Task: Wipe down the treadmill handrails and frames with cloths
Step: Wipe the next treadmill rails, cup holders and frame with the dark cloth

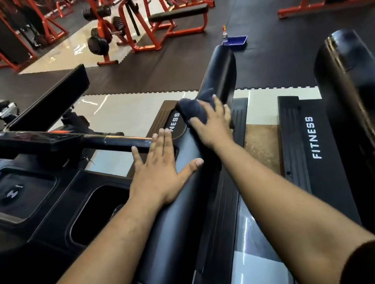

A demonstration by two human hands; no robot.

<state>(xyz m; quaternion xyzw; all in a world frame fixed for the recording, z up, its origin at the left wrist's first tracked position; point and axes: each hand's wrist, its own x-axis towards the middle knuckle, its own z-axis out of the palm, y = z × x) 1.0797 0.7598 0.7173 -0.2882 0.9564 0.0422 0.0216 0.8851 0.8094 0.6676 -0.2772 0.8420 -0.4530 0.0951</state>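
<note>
A thick black padded treadmill handrail [217,74] runs from the bottom centre up toward the middle of the view. My right hand [213,125] presses a dark blue cloth [194,107] against this rail, fingers wrapped over the cloth. My left hand [161,171] lies flat on the same rail nearer to me, fingers straight and thumb spread, holding nothing. Left of the rail sits the treadmill console [16,192] with trays and a thin black crossbar [116,140].
A second treadmill's black handrail [357,93] and deck marked FITNESS [312,138] stand at the right. A blue tray [235,43] and a small bottle [225,34] sit on the dark floor mat beyond. Red weight benches and racks [160,17] fill the background.
</note>
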